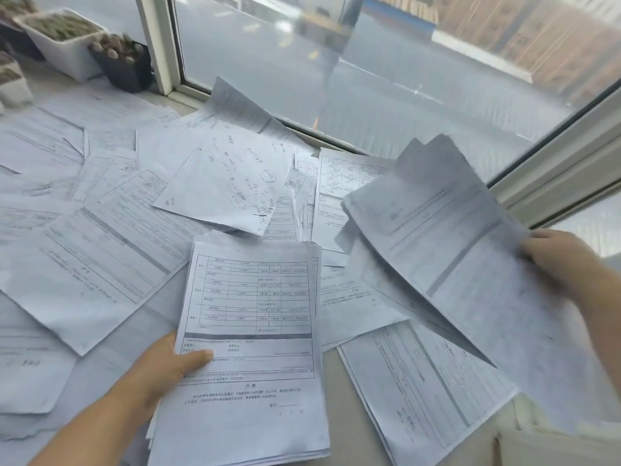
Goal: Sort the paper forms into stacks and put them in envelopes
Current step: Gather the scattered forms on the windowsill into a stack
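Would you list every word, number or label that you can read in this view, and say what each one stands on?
Nothing here can be read for certain.
Stack of forms in the left hand: printed table and lines of text, too small and blurred to read.
Sheets in the right hand: print blurred.
Handwritten sheet: pen marks, illegible.
Loose forms on the table: print too faint.
Plant pots: no label visible.

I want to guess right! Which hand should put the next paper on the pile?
Probably the right hand: it already holds a lifted form beside the stack. The left hand is busy gripping that stack.
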A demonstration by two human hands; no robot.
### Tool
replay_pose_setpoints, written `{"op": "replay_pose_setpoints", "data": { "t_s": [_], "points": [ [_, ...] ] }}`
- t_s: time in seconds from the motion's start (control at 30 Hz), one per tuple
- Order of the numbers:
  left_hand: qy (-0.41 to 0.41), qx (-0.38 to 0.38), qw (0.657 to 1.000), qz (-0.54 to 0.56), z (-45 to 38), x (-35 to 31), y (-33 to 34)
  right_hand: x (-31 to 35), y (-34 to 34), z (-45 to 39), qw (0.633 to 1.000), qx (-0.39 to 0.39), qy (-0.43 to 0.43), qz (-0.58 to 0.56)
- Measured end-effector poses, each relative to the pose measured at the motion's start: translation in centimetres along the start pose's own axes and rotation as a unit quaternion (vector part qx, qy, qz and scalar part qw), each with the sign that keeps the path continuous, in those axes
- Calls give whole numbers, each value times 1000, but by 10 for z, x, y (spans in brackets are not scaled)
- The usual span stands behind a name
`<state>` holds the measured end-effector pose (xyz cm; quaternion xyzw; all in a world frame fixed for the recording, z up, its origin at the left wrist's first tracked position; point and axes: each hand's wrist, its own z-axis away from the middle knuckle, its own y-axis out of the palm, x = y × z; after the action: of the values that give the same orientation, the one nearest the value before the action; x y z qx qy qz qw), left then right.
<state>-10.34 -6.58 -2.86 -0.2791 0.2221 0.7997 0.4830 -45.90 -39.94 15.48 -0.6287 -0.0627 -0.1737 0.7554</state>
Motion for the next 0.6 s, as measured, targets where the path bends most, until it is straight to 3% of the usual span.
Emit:
{"op": "replay_pose_setpoints", "data": {
  "t_s": [0.17, 0.33, 0.4, 0.5, 0.6],
  "points": [
    [47, -47, 997, -35, 8, -3, 7, 19, 92, 53, 990, 138, -18, -17],
    [123, -177, 965, -147, 14, 1, 6, -20, 160, 99, 967, 250, 45, -32],
    [163, -220, 944, -185, 18, 1, 8, -32, 170, 113, 957, 272, 77, -63],
    [294, -290, 867, -278, 25, -5, 13, -40, 169, 127, 952, 278, 74, -103],
    [329, -250, 884, -220, 28, -33, 32, -47, 159, 138, 946, 281, 65, -150]
  ]
}}
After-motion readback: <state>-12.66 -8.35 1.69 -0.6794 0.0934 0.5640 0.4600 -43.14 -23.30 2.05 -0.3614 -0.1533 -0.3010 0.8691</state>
